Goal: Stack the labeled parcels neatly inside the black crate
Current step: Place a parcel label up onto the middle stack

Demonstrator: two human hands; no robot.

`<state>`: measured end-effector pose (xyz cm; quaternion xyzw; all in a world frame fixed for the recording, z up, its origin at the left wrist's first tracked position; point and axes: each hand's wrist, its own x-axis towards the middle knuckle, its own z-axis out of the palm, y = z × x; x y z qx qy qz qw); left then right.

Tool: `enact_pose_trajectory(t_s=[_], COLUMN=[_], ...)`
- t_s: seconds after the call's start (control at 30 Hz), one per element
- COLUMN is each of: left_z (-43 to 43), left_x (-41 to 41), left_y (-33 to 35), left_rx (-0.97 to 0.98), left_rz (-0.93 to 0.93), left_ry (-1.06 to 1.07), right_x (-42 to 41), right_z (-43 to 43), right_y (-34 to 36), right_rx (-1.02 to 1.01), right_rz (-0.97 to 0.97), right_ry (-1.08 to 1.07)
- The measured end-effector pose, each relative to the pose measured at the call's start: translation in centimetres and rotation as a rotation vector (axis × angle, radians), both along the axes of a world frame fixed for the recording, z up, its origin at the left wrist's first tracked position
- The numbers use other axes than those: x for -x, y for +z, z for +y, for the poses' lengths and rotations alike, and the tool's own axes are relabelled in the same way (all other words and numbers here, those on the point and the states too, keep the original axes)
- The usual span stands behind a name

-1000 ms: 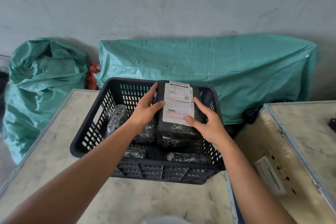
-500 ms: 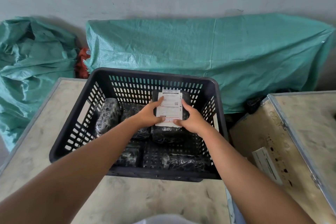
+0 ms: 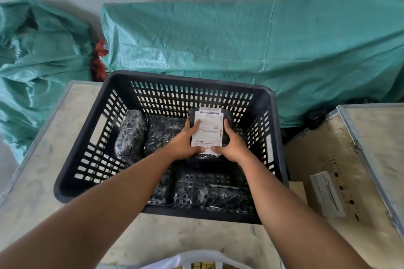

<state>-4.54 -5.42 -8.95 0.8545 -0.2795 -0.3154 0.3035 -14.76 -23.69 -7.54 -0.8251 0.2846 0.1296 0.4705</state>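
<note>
a: both hands now reach deep in the black crate (image 3: 271, 102), lowering a labeled parcel (image 3: 208, 131). a second ago it was upright above the rim; half a second ago it was dropping past the rim; now it lies low, label up, toward the far right of the crate.

b: and the grip?

a: the left hand (image 3: 185, 140) clasps the parcel's left edge, the right hand (image 3: 231, 144) its right edge, thumbs resting on the near end of the white label. each grip is closed around the parcel; neither has let go.

b: what sits beside it?

a: two wrapped parcels (image 3: 131, 133) in black film lie to its left in the far row. more wrapped ones (image 3: 227, 196) lie along the near wall. whether the held parcel rests on another or on the crate floor, i cannot tell; the hands cover its near end.

b: meaning for the job?

a: by my reading, the placing is nearly done. the parcel looks squared with its row, so releasing it should come next. a further label (image 3: 326, 194) lies on the wooden surface (image 3: 371, 137) at right, well apart from the crate.
</note>
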Motion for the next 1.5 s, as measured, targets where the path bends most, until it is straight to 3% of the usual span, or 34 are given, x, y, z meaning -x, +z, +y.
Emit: enact_pose_trajectory(t_s=[0.23,0.43,0.53,0.6,0.77,0.93,1.07,1.17,1.3,1.5], left_z=[0.0,0.4,0.4,0.9,2.5,3.1,3.0,2.9,2.0,4.7], left_x=[0.8,0.1,0.0,0.0,1.0,4.2,6.4,7.1,8.0,6.4], left_y=[-1.1,5.0,8.5,9.8,9.8,6.7,4.8,3.9,3.1,4.2], left_rx=[0.002,0.074,0.186,0.193,-0.001,-0.132,-0.121,-0.146,-0.119,0.027], left_rz=[0.005,-0.090,-0.101,-0.064,0.087,0.208,0.310,0.184,-0.027,0.006], left_ry=[0.036,0.038,-0.006,-0.106,-0.422,-0.542,-0.482,-0.463,-0.456,-0.329], right_x=[0.9,2.7,4.7,5.4,5.5,8.5,11.4,11.8,12.0,11.4], right_z=[0.0,-1.0,-1.6,-1.4,0.5,1.1,1.2,1.9,1.9,3.1], right_y=[-0.2,5.5,8.2,9.5,10.7,8.6,6.5,5.2,4.6,5.1], right_rx=[0.079,0.105,0.067,0.004,0.177,0.171,0.216,0.279,0.262,0.231], right_rz=[-0.035,-0.198,-0.156,-0.043,0.198,0.238,0.139,0.029,0.008,-0.105], right_ry=[-0.006,-0.040,0.049,0.157,0.387,0.422,0.302,0.161,0.149,0.163])
